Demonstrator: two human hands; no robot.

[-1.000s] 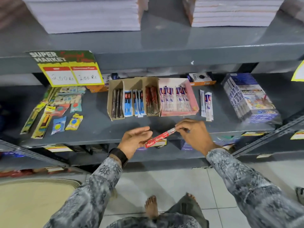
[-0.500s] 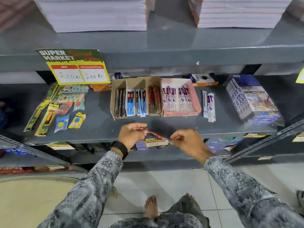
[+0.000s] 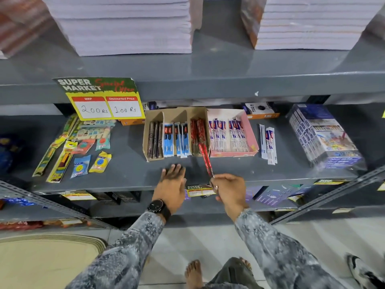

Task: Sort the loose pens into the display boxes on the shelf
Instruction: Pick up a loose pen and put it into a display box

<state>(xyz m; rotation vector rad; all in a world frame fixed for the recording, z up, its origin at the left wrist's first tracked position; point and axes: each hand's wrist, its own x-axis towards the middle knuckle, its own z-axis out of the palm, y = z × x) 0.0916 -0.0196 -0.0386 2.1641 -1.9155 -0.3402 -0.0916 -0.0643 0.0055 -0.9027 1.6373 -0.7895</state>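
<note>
My right hand [image 3: 228, 189] pinches the near end of a red packaged pen [image 3: 205, 158]. The pen's far end points into the right compartment of the brown cardboard display box [image 3: 154, 118], where other red pens [image 3: 198, 132] lie. Dark pens fill that box's left compartment and blue-and-white pens [image 3: 176, 138] the middle one. My left hand [image 3: 171, 184] rests flat and open on the grey shelf [image 3: 129, 170] in front of the box, holding nothing. A pink display box [image 3: 249, 130] of white pens stands to the right. A few loose white pens [image 3: 268, 143] lie beside it.
A yellow price sign [image 3: 100, 99] hangs from the shelf above. Erasers and pencil packs [image 3: 79, 147] are spread on the left. A wrapped stack of boxes [image 3: 323, 134] stands on the right. Paper stacks [image 3: 125, 26] fill the top shelf. Lower shelves hold more stock.
My left hand let go of the red pen and moved down onto the shelf. My right hand swung the pen from crosswise to pointing into the brown box's right compartment.
</note>
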